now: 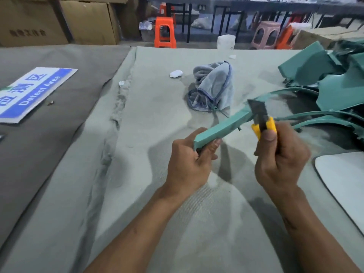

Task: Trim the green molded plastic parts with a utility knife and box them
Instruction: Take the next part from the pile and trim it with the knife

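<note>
While your left hand [189, 164] grips the green part [222, 126] and your right [279, 160] grips the knife [263, 123] against it, trimming is underway; the pile [331, 79] beyond the knife waits, nothing visibly boxed.

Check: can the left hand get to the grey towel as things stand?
Probably not right away. The left hand grips the green molded part, so its fingers are occupied. The path over the cloth to the grey towel looks unobstructed once it lets go.
</note>
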`<state>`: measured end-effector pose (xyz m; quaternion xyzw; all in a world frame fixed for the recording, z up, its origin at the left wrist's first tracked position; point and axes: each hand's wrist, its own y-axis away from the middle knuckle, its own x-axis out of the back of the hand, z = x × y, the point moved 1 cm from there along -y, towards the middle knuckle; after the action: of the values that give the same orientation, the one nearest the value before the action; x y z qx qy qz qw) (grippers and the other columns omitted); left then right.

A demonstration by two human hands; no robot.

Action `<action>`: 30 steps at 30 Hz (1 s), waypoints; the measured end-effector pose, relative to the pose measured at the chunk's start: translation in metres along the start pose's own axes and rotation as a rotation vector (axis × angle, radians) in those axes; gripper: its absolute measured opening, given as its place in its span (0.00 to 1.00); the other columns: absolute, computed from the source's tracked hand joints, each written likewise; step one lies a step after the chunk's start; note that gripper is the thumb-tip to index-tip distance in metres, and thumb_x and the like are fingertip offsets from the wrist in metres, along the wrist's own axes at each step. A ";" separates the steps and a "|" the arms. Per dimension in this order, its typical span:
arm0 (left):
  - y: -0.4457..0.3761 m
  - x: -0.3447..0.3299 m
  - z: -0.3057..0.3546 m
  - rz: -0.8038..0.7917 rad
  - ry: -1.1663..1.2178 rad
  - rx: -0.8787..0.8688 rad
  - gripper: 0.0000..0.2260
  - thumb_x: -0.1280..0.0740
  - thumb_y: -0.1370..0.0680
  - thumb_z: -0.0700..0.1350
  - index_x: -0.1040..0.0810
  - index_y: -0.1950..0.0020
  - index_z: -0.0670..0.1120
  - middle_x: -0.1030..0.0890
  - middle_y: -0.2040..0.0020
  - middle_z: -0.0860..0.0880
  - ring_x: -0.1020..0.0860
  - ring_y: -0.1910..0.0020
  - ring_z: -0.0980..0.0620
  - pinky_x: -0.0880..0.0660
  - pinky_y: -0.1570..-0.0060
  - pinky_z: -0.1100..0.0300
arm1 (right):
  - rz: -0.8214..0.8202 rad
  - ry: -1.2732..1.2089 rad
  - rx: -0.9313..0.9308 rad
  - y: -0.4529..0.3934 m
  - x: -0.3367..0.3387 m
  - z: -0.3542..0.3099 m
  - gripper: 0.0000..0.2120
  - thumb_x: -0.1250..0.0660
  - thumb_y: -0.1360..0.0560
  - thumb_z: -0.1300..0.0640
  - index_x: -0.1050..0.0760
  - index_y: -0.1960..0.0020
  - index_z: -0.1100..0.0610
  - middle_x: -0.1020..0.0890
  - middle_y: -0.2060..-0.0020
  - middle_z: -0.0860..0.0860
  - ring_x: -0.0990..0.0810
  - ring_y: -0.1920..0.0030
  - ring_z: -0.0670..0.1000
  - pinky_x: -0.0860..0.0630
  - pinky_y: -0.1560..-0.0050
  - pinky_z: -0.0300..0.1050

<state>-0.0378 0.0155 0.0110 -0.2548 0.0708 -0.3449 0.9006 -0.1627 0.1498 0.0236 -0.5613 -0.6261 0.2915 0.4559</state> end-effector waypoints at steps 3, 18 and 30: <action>-0.002 -0.001 0.000 0.020 -0.030 -0.011 0.07 0.29 0.21 0.49 0.18 0.43 0.54 0.16 0.55 0.56 0.15 0.65 0.56 0.18 0.68 0.59 | -0.088 -0.087 0.084 -0.003 -0.008 -0.014 0.23 0.45 0.12 0.47 0.28 0.62 0.57 0.33 0.71 0.48 0.38 0.70 0.46 0.40 0.67 0.34; 0.004 0.005 0.013 0.281 -0.095 -0.229 0.12 0.25 0.23 0.40 0.19 0.45 0.56 0.19 0.66 0.60 0.20 0.73 0.52 0.24 0.75 0.59 | -0.381 0.527 -0.461 -0.009 0.002 0.048 0.19 0.38 0.15 0.49 0.26 0.26 0.49 0.21 0.40 0.54 0.23 0.44 0.61 0.33 0.55 0.48; 0.009 0.006 0.008 -0.080 -0.201 -0.556 0.03 0.28 0.23 0.32 0.16 0.50 0.33 0.15 0.45 0.41 0.18 0.39 0.42 0.22 0.40 0.44 | -0.290 0.325 -0.417 -0.010 0.005 0.036 0.16 0.37 0.17 0.48 0.13 0.45 0.55 0.16 0.49 0.56 0.22 0.43 0.62 0.28 0.42 0.55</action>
<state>-0.0255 0.0208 0.0131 -0.5271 0.0627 -0.3206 0.7845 -0.1994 0.1580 0.0188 -0.5870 -0.6650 -0.0050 0.4617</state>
